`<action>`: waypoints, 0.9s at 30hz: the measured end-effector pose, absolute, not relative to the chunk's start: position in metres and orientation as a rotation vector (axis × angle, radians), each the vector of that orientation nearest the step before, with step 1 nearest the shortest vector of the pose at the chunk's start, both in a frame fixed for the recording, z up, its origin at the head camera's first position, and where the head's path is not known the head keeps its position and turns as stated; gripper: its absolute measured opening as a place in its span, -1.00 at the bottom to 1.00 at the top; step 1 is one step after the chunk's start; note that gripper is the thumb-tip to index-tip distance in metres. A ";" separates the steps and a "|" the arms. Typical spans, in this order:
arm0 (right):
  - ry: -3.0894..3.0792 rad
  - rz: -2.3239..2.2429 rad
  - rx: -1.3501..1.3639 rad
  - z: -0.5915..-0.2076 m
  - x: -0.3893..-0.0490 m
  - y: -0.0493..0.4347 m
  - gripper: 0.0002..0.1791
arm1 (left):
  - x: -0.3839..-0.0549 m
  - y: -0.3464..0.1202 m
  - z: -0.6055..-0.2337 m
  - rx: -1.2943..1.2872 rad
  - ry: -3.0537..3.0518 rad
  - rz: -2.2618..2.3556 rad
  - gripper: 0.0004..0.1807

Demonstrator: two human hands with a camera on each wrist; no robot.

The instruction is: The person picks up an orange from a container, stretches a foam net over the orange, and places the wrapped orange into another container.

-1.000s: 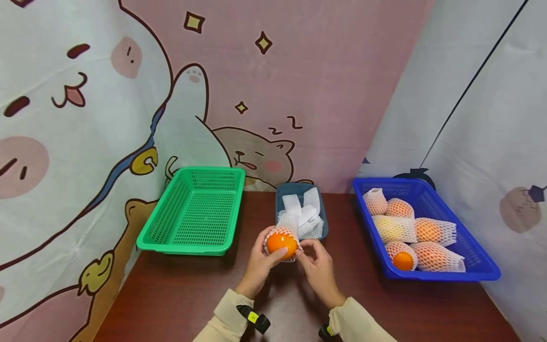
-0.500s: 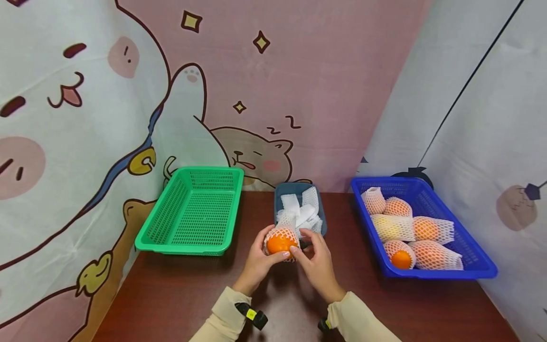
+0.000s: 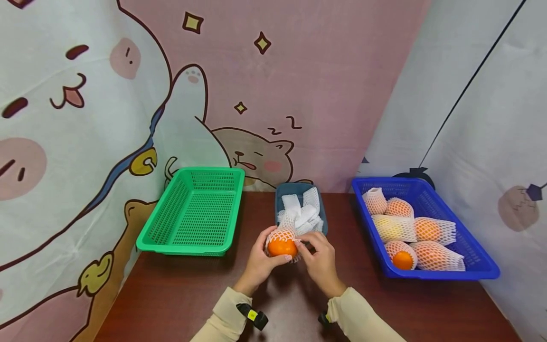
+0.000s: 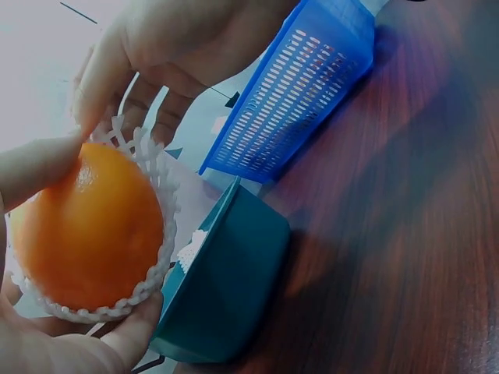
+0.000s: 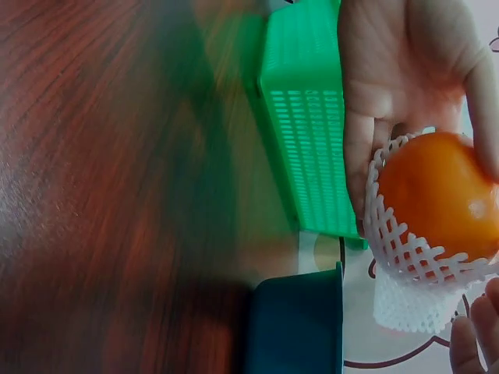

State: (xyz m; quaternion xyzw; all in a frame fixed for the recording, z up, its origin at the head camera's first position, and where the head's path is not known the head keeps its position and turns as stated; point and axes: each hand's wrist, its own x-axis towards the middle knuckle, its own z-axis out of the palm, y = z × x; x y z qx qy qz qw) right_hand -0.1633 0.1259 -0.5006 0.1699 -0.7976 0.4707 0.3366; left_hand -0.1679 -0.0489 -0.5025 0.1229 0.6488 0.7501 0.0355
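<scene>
An orange-coloured round fruit sits partly inside a white foam net sleeve, above the front of the small bin. My left hand holds it from the left, thumb across its front and fingers behind. On the right side, my right hand pinches the sleeve's edge between thumb and fingers. In the left wrist view the fruit's bare face shows, with the net's rim curving round it. From the right wrist view, the sleeve's narrow tail hangs away beyond the fruit.
Behind the hands stands a small dark teal bin with several white foam sleeves. A green perforated basket is at the left. At the right, a blue basket contains several fruits in foam nets. The table is dark reddish wood.
My right thumb has moved off the fruit's front to the net edge at its right. The net reaches lower over the fruit's upper front. My left hand keeps its hold.
</scene>
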 end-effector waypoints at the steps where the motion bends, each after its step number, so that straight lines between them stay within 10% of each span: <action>1: -2.079 1.233 0.446 -0.501 -0.162 0.126 -0.89 | -0.166 -0.049 -0.498 0.376 2.011 2.298 -0.16; 27: -2.148 1.500 0.398 -0.502 -0.141 0.113 -0.94 | -0.151 -0.051 -0.466 0.268 2.283 2.093 -0.19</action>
